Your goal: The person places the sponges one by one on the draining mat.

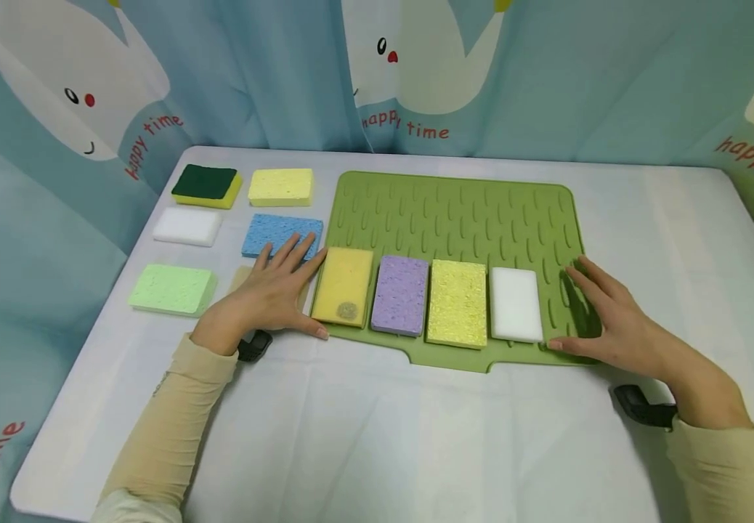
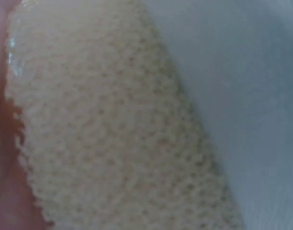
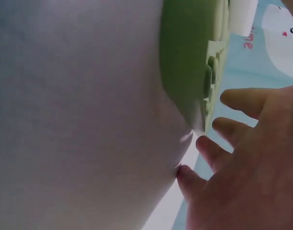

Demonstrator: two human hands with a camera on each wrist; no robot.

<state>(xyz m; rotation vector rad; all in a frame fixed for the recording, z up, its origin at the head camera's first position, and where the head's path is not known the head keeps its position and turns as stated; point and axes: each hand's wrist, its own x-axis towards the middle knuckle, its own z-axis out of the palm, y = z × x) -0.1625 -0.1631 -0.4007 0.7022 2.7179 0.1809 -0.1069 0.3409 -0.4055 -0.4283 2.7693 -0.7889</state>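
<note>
On a green ridged mat [image 1: 455,211] lie a yellow sponge with a round grey mark [image 1: 343,280], a purple sponge [image 1: 399,294], a bright yellow sponge [image 1: 457,301] and a white sponge [image 1: 516,303], side by side along the front. My left hand [image 1: 272,294] spreads its fingers at the mat's left edge, beside the marked sponge. Beneath that hand, a beige sponge [image 2: 108,115] is partly hidden; it fills much of the left wrist view. Fingers extended, my right hand [image 1: 619,323] rests at the mat's right edge, its thumb near the white sponge.
Left of the mat lie a green-topped yellow sponge [image 1: 207,186], a pale yellow sponge [image 1: 281,187], another white sponge [image 1: 187,226], a blue sponge [image 1: 275,231] and a light green sponge [image 1: 172,289]. A patterned blue curtain [image 1: 272,80] hangs behind the white table [image 1: 351,436].
</note>
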